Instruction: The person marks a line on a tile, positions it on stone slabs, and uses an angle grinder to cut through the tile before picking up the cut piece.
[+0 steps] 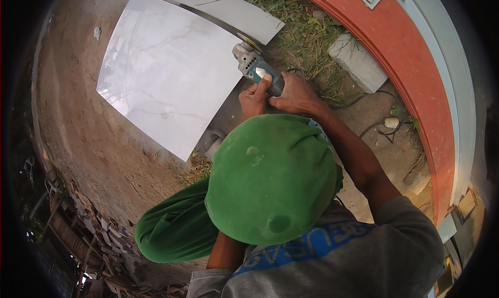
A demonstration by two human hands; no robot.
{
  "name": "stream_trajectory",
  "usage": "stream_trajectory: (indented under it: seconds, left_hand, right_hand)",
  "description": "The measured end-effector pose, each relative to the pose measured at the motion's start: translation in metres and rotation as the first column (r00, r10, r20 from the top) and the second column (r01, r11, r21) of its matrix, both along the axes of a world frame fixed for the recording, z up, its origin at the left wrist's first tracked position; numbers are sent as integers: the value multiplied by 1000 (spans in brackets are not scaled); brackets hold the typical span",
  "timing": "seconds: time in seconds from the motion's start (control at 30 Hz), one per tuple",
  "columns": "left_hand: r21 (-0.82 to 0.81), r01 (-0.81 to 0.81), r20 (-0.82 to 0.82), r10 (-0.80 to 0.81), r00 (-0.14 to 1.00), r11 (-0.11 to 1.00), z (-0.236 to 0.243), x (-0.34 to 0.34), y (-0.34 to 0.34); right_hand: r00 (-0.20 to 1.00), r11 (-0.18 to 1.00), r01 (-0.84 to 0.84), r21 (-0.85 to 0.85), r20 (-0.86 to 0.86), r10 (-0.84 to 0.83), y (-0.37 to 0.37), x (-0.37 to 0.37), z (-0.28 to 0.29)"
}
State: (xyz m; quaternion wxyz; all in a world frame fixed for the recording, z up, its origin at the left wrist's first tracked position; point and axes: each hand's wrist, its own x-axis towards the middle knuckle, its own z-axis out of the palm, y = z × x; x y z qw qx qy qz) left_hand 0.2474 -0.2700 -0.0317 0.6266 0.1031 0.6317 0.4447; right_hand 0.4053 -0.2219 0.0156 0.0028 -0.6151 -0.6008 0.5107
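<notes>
Neither my left hand nor my right hand is in view. Before me a co-worker in a green cap (275, 178) crouches, back toward me. Both of that person's hands are on an angle grinder (266, 74) with a blue-green body: the left hand (253, 98) has its thumb along the body, and the right hand (295, 93) wraps the rear end. The grinder's disc (250, 41) is at the corner of a large glossy white slab (166, 64), beside a narrower white strip (234, 12). A dark gap runs between slab and strip. Whether the disc touches either, I cannot tell.
A pale concrete block (358, 61) lies on grass by a curved red-painted edge (410, 64). A black cable (382, 134) loops over the dirt near a small stone (391, 122). Broken wood and debris (78, 246) lie at lower left. Bare dirt (67, 90) borders the slab.
</notes>
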Motion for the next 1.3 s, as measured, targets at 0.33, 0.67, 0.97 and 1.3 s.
stream_trajectory:
  seconds: [0.33,0.67,0.97,1.3]
  left_hand:
    - [10,44,-38,-43,998,999,11,2,-6]
    - [159,-79,142,56,988,984,74,-43,63]
    - [72,62,357,-84,930,995,78,-57,77]
    - [181,130,428,-197,882,975,70,-51,86]
  right_hand:
    - [1000,999,11,-35,25,-10,-7,2,21]
    - [968,989,79,124,-246,-46,59,-39,73]
    - [954,982,121,147,-291,-74,64,-38,91]
    - [924,977,173,121,-364,-119,61,-19,81]
